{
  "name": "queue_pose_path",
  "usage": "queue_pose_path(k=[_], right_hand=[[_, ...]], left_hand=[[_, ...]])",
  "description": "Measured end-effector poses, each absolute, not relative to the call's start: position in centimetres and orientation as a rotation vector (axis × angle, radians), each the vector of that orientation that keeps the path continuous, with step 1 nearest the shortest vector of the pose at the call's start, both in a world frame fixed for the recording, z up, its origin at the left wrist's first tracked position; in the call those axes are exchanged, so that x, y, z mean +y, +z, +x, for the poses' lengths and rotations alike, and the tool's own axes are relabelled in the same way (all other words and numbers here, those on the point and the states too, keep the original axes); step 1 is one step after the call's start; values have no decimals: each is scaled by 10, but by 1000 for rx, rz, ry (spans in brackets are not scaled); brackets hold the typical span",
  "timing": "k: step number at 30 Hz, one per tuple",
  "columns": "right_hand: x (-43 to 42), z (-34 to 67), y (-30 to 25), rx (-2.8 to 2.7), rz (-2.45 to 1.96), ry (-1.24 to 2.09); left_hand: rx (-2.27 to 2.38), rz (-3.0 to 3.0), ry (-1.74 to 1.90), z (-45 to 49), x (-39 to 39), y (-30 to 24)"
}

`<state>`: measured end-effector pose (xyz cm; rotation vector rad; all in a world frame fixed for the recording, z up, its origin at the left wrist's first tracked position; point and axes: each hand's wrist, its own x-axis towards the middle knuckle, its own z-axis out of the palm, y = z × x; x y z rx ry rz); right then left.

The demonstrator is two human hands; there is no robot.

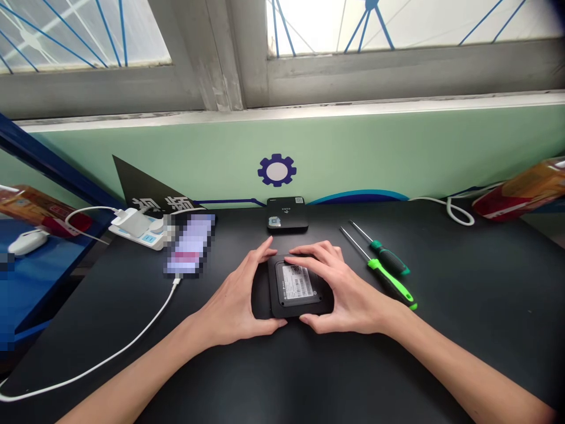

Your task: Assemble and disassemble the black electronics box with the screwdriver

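A flat black set-top box (281,294) lies label side up on the dark table between my two hands. On its underside are a white label with barcodes and small round holes near the corners. My left hand (236,300) is curved round the left side, its thumb at the near edge and its fingers at the far edge. From the right, my right hand (348,291) grips the box, with its thumb at the near edge and fingers across the far part. Two screwdrivers lie right of my right hand, one light green and black (392,284), one dark green (389,257).
A second black box (288,215) sits at the back against the green wall (353,153). Left of my hands are a phone (190,244) on a white cable (150,327) and a power strip (141,232) with a charger. Food packages (521,191) stand at both sides.
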<state>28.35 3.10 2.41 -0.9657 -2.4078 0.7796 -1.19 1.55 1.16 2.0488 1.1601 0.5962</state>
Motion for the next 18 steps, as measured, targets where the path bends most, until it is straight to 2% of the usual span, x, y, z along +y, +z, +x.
queue_pose_path(k=[18], right_hand=[[33, 286, 23, -2470, -989, 753]], left_hand=[[1159, 2074, 581, -13, 16, 12]])
